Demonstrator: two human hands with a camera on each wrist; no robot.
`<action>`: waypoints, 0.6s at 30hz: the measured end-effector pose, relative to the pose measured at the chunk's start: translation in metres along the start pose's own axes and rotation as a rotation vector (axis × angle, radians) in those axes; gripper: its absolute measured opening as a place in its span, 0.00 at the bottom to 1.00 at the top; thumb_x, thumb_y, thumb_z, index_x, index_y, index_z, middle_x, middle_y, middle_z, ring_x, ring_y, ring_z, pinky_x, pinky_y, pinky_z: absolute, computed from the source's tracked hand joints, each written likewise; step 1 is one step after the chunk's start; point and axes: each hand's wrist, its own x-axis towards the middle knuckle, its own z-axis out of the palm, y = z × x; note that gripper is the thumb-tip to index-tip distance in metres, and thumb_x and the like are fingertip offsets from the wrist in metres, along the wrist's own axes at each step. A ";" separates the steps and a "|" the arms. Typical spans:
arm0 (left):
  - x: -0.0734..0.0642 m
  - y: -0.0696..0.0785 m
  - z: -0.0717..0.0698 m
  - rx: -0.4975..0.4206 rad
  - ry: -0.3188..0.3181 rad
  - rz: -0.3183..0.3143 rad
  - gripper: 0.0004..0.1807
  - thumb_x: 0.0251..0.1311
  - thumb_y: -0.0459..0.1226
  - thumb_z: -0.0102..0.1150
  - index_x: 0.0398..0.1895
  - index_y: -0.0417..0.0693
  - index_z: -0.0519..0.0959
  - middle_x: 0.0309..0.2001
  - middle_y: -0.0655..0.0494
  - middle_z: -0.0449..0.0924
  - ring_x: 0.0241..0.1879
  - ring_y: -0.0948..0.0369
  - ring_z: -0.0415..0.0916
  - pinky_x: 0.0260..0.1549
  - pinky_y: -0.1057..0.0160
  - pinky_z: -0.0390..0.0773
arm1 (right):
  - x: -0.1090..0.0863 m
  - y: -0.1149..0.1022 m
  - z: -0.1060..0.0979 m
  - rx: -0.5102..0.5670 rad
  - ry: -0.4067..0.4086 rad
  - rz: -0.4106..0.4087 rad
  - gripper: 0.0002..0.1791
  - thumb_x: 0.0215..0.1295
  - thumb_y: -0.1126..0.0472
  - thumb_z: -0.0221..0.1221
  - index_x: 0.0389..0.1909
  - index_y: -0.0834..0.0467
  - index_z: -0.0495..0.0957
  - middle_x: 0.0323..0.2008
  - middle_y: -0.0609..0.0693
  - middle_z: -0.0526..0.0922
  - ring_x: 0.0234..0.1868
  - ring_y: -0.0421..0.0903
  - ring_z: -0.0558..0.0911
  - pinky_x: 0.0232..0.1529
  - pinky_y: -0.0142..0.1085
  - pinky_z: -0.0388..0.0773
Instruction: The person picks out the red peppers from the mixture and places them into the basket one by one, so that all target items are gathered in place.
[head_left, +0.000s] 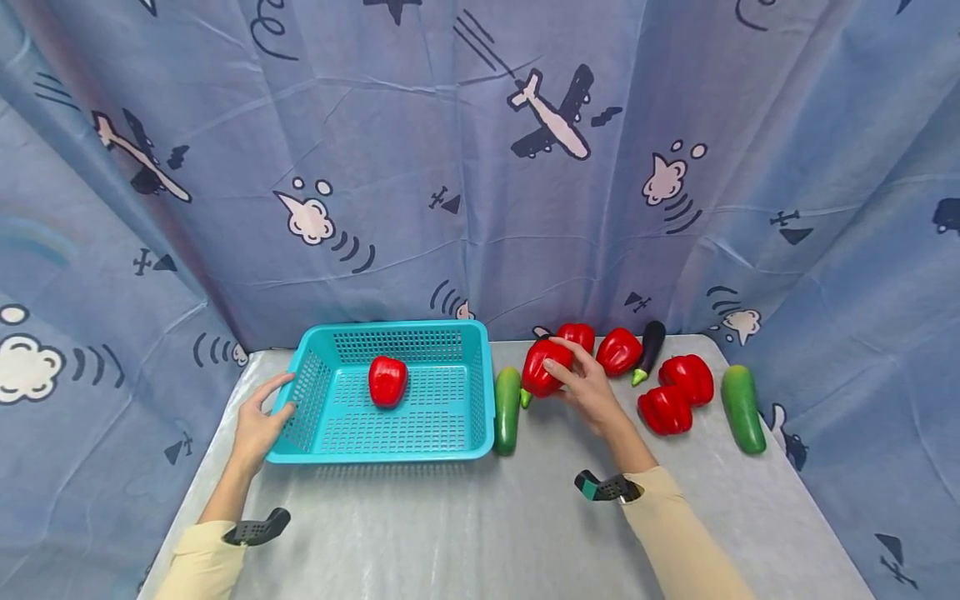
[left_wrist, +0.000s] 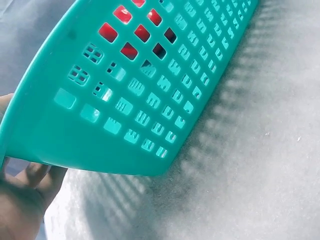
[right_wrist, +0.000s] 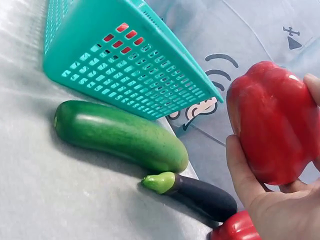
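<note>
"What does the right hand (head_left: 588, 390) have?"
"A glossy red bell pepper (head_left: 542, 367), fingers and thumb curved around it, right of the turquoise perforated plastic basket (head_left: 378, 456)."
"And the left hand (head_left: 257, 425)?"
"Thumb and forefinger spread at the basket's left rim; I can't tell whether they grip."
"Room?"
"A long green cucumber (head_left: 507, 417) crowds the basket's right wall; bare grey surface (head_left: 450, 533) spreads in front."

2 green cucumbers (head_left: 507, 412) and 2 eggplants (head_left: 652, 343) lie on a grey table (head_left: 450, 533) before a blue airplane-print curtain (head_left: 405, 167).
</note>
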 end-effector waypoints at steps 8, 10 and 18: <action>0.000 0.003 -0.001 -0.059 -0.017 -0.014 0.30 0.63 0.21 0.55 0.70 0.35 0.70 0.73 0.39 0.63 0.73 0.43 0.54 0.68 0.41 0.57 | -0.004 -0.001 0.002 0.019 0.011 -0.003 0.35 0.72 0.58 0.61 0.76 0.56 0.60 0.72 0.60 0.61 0.69 0.61 0.64 0.55 0.48 0.79; 0.000 0.005 -0.002 -0.064 -0.023 -0.027 0.30 0.63 0.22 0.56 0.71 0.36 0.70 0.74 0.40 0.62 0.73 0.44 0.54 0.68 0.43 0.59 | -0.007 0.001 0.000 0.014 0.025 -0.002 0.34 0.73 0.58 0.61 0.75 0.55 0.61 0.71 0.60 0.62 0.68 0.61 0.65 0.54 0.47 0.79; -0.001 0.003 -0.005 -0.069 -0.028 -0.049 0.30 0.65 0.24 0.57 0.71 0.37 0.70 0.74 0.40 0.61 0.75 0.42 0.52 0.71 0.41 0.50 | -0.017 0.003 -0.006 0.021 0.037 0.011 0.32 0.74 0.58 0.59 0.75 0.57 0.61 0.71 0.61 0.63 0.67 0.61 0.66 0.55 0.49 0.78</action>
